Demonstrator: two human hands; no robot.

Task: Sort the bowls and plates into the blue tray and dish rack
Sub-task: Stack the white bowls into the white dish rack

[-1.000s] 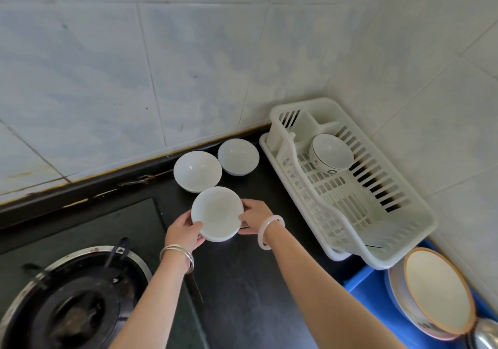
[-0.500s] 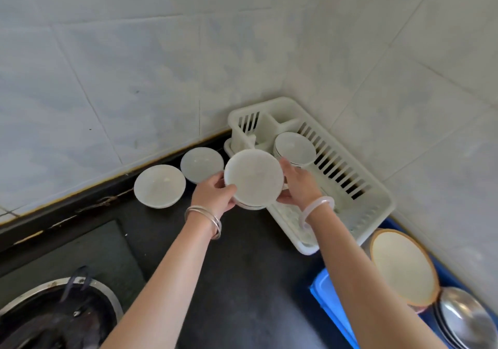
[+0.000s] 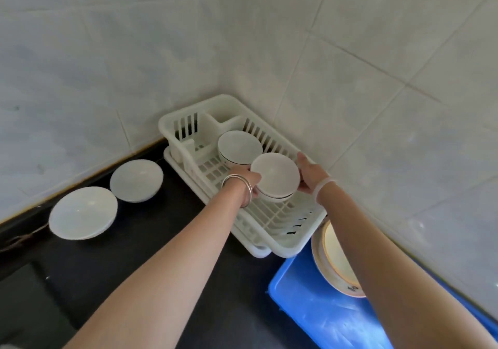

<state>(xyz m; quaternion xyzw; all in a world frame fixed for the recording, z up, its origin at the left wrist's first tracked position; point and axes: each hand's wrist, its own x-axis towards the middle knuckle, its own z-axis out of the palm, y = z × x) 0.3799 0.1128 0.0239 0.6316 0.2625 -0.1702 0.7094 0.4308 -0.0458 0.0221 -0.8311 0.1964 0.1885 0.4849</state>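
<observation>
A white bowl (image 3: 275, 176) is held inside the white dish rack (image 3: 285, 243), low over its slatted floor. My left hand (image 3: 249, 180) grips its left side and my right hand (image 3: 310, 173) grips its right side. Another white bowl (image 3: 239, 146) with a dark rim line sits in the rack just behind it. Two more white bowls (image 3: 136, 180) (image 3: 83, 212) stand on the black counter to the left. The blue tray (image 3: 323, 311) lies at the lower right, with stacked plates (image 3: 336, 262) in it, partly hidden by my right forearm.
The rack fills the corner between two tiled walls (image 3: 377, 106). A cutlery compartment (image 3: 186, 130) takes up the rack's far end. The black counter (image 3: 134, 254) stretches left and toward me under my arms.
Both hands carried the bowl from the counter rightward over the rack's edge and lowered it into the rack beside the bowl there. The view swung right and the stove left the frame.
</observation>
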